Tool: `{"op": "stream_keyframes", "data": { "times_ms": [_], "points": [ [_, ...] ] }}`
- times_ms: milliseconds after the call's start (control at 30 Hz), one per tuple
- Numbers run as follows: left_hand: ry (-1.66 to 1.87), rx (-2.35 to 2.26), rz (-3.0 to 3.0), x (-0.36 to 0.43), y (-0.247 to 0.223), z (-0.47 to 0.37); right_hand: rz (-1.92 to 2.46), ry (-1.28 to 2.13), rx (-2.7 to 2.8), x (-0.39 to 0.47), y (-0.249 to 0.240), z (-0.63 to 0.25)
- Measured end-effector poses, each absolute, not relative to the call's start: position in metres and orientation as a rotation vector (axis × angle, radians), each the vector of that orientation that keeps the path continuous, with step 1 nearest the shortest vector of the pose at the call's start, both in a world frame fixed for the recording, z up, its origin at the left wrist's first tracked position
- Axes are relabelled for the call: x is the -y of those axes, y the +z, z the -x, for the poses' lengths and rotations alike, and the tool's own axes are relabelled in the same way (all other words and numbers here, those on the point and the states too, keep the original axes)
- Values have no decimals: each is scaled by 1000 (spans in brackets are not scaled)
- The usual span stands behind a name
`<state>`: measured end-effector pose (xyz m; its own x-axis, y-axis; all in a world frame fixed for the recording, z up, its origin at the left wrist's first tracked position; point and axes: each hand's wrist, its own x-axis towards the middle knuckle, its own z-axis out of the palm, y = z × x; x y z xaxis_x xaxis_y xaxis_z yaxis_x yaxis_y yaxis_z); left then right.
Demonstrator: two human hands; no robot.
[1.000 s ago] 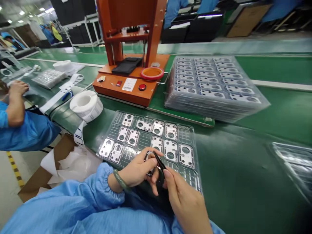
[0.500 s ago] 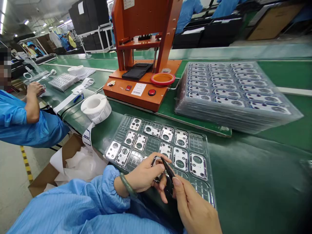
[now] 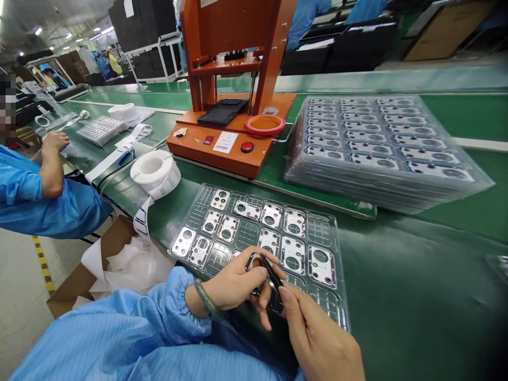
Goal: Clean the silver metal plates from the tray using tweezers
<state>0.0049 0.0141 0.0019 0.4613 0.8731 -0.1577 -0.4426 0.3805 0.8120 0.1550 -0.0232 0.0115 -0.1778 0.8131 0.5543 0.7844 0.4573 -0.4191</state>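
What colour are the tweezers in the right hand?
Black; the tweezers show best in the head view.

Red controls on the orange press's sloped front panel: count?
2: a small red switch left of the white label, a round red button right of it. Others could be hidden behind the press.

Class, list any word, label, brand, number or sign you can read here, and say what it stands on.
No text is readable.
Label on the orange press: print too small and blurred.
Upper label on the press: cut off by the picture's edge, unreadable.
Paper on the black stack: nothing legible.
Plates in the tray: any markings too small.
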Motion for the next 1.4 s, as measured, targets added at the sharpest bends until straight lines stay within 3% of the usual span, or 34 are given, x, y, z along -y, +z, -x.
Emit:
{"op": "stream_keyframes", "data": {
  "times_ms": [200,500,733,1000,1400],
  "points": [
    [871,-655,-765,-14,-2,-4,1384,222,1862,23,9,-154],
    [882,-625,-806,-14,2,-3,1346,140,1983,23,14,-151],
    [877,-667,-763,-13,6,-3,1419,387,1871,24,9,-152],
    [907,-621,-772,-14,6,-4,1358,165,1959,23,16,-154],
    [862,-737,-810,-13,5,-3,1403,211,1938,23,12,-155]
  ]
}}
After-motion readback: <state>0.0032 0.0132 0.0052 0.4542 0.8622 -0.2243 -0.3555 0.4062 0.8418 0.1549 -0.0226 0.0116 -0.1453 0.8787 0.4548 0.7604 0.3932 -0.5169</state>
